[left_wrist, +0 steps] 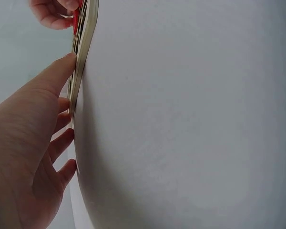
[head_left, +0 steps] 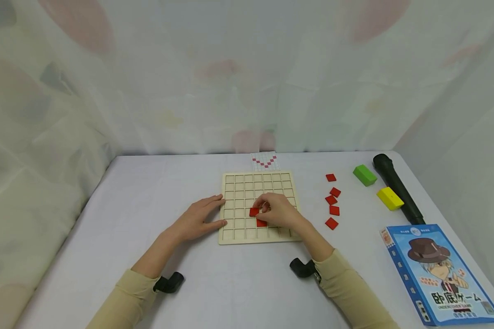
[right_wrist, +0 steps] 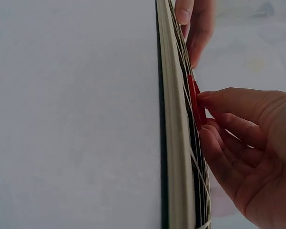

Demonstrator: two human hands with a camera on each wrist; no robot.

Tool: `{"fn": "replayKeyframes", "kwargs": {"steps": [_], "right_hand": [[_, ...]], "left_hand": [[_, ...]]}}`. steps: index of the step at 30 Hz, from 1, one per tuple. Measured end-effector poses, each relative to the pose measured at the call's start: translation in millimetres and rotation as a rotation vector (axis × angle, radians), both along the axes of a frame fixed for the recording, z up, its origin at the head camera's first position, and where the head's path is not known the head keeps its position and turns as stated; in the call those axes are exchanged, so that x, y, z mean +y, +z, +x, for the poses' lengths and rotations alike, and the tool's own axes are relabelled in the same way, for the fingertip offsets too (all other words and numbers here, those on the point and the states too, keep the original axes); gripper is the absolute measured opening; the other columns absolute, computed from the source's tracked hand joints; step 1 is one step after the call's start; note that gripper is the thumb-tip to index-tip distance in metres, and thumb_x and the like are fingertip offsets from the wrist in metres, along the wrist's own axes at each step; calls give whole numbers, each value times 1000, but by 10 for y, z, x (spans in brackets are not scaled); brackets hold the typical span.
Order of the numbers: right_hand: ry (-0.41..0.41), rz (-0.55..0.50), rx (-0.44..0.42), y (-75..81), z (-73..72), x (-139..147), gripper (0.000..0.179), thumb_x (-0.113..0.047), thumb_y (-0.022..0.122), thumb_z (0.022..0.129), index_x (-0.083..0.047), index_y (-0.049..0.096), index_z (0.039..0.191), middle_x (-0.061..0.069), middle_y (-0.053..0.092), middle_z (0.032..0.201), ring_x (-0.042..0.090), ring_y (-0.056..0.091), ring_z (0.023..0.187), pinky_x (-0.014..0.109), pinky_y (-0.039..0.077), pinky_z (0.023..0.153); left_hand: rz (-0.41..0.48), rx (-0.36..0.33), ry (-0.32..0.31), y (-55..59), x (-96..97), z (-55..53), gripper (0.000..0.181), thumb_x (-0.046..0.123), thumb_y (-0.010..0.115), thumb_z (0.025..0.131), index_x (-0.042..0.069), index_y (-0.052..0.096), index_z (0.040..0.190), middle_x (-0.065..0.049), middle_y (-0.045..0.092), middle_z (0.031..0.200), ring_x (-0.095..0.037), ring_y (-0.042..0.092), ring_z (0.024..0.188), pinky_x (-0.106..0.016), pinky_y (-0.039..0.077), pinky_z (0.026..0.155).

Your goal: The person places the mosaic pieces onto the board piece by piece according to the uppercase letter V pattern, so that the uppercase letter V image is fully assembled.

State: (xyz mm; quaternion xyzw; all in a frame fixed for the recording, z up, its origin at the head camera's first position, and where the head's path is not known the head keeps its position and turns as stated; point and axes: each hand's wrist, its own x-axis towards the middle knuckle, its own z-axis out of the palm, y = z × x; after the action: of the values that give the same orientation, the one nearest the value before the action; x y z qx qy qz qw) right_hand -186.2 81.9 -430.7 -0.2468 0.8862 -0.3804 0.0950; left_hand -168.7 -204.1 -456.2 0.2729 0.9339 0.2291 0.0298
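A pale wooden grid board [head_left: 234,234] lies on the white table. Along its left edge rests the left hand [head_left: 197,218], its fingers spread, thumb and fingertips touching the rim; the left wrist view shows this hand [left_wrist: 43,119] against the board's side. Over the middle of the board, the right hand [head_left: 277,210] pinches a red square tile [head_left: 254,212] between thumb and fingers, close over the grid. A second red tile [head_left: 261,223] lies in the grid just below it, partly under the hand. In the right wrist view, the fingertips [right_wrist: 207,95] meet at the red tiles.
Several loose red tiles [head_left: 334,210] lie right of the board. A small pattern card [head_left: 265,161] lies behind it. Farther right are a green block [head_left: 364,175], a yellow block [head_left: 390,198], a black stick-like object [head_left: 399,189] and a blue game box [head_left: 440,274].
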Motion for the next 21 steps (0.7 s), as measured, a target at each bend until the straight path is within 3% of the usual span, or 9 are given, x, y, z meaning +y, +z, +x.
{"fn": "replayKeyframes", "kwargs": {"steps": [9,21], "right_hand": [[29,1,15,-15,6,-54,11,-9,77,82,-11,72,91,1,63,88,12,55,79,26,47,72],[63,-33,72,-36,26,13,11,-11,71,88,-11,73,98,-3,66,95,11,57,81,27,50,74]], "left_hand": [[13,5,3,8,9,10,67,46,66,91,8,48,144,-9,39,152,-29,35,139,-48,29,112],[14,3,4,-1,4,11,67,46,67,91,9,48,144,-9,39,153,-29,35,140,-48,29,112]]}}
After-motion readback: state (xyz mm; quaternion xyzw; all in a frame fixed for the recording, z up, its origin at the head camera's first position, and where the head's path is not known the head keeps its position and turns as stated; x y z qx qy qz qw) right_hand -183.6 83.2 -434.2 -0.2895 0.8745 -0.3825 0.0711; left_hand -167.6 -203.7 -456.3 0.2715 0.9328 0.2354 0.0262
